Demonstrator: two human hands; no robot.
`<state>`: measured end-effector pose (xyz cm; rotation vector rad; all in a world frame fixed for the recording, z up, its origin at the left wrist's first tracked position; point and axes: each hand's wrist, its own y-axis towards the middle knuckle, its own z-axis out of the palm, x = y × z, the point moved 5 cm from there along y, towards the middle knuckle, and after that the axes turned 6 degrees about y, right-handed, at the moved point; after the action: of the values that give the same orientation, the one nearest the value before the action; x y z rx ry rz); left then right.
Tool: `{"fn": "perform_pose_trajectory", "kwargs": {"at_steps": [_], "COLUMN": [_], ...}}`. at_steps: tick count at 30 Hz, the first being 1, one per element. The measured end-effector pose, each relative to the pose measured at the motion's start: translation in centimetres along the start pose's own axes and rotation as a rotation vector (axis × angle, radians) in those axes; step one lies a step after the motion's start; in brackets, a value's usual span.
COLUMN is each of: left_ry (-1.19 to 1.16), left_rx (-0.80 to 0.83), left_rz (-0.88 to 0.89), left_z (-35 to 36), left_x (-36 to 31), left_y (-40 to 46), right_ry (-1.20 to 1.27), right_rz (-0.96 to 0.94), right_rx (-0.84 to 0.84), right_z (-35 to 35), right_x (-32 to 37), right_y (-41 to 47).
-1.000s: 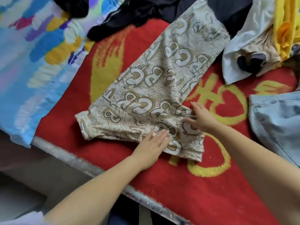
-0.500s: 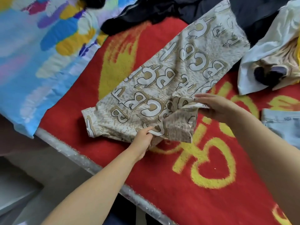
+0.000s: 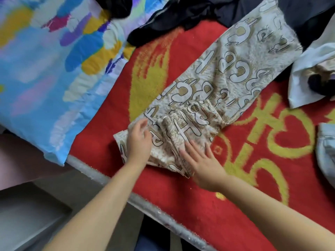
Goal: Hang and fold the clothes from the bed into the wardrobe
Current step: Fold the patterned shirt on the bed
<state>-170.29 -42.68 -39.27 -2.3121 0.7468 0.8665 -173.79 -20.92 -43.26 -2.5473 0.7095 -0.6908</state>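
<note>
Fingers (image 3: 190, 151) of the right hand (image 3: 203, 165) are lying straight and slightly spread, pressing flat on the near end of one beige letter-printed garment (image 3: 235, 69). Fingers of the left hand (image 3: 138, 142) are lying loosely extended, slightly apart, resting on the left near corner of the same garment; neither hand is curling round or pinching the cloth. Two hands and two bare forearms are showing in the head view. The garment is lying lengthwise on one red blanket (image 3: 199, 205) with yellow markings, which is covering the bed, and is running from the near edge up toward the far right. Its near end is sitting doubled over in one bunched fold (image 3: 188, 124), wrinkled between and just beyond the two hands. One metal bed rail (image 3: 154, 207) is bordering the blanket along the near edge. One multicoloured sheet (image 3: 45, 69), mostly blue with yellow, purple and pink patches, is lying to the left of the blanket and overlapping its left margin. One dark garment (image 3: 181, 15) is lying across the far side, touching the far end of the printed garment. One white cloth (image 3: 311, 69) is lying at the right, just beside the printed garment. One pale blue denim piece (image 3: 326, 147) is showing at the right edge, well apart from the hands.
</note>
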Motion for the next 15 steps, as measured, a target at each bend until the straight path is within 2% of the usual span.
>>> {"fn": "perform_pose_trajectory", "kwargs": {"at_steps": [2, 4, 5, 7, 9, 11, 13, 15], "left_ry": [0.332, 0.566, 0.605, 0.628, 0.605, 0.471, 0.415, 0.370], "left_rx": [0.088, 0.280, 0.370, 0.503, 0.624, 0.761, 0.840, 0.832], "left_rz": [0.125, 0.060, 0.021, -0.013, -0.025, -0.120, -0.193, -0.236], "left_z": [-0.8, -0.2, 0.1, 0.1, -0.5, -1.4, -2.4, -2.5], "left_x": [0.0, 1.0, 1.5, 2.0, 2.3, 2.2, 0.8, -1.6], "left_y": [4.2, 6.9, 7.6, 8.0, 8.0, 7.7, 7.8, 8.7], "right_ry": [-0.035, -0.040, -0.041, -0.010, 0.026, 0.119, 0.406, 0.805], "right_rz": [0.050, 0.084, 0.095, 0.118, 0.088, 0.039, -0.012, 0.093], "right_rx": [0.028, -0.063, -0.114, -0.174, -0.157, -0.012, 0.042, -0.047], "right_z": [2.0, 1.8, 1.6, 1.2, 0.9, 1.3, 1.0, -0.4], "right_x": [0.6, 1.1, 1.4, 1.7, 1.8, 1.7, 1.7, 1.2], "right_y": [0.6, 1.7, 2.1, 2.4, 1.9, 0.6, -1.0, -2.2]}}
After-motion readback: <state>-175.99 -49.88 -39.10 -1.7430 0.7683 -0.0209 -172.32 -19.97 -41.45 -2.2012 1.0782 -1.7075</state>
